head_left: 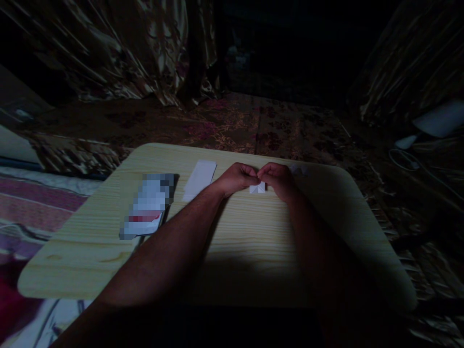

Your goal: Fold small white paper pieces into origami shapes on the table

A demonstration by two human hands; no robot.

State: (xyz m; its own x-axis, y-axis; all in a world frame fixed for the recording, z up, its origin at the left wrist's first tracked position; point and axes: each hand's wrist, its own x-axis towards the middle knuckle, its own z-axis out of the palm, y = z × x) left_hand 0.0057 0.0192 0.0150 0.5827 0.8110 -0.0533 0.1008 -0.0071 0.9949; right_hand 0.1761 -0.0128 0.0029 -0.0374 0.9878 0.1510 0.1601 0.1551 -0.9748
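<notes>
The small folded white paper (257, 188) lies mid-bench (232, 251), pinched between the left hand (237, 178) and right hand (277, 179), both grips closed on its top edge. Press each crease flat against the wood, fingertips close together.

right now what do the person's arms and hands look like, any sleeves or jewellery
Both forearms are bare up to where the picture's lower edge cuts them off, with no sleeve showing. The left hand and right hand wear no gloves. No watch, bracelet or ring is visible, though the dim light could hide small details.
</notes>
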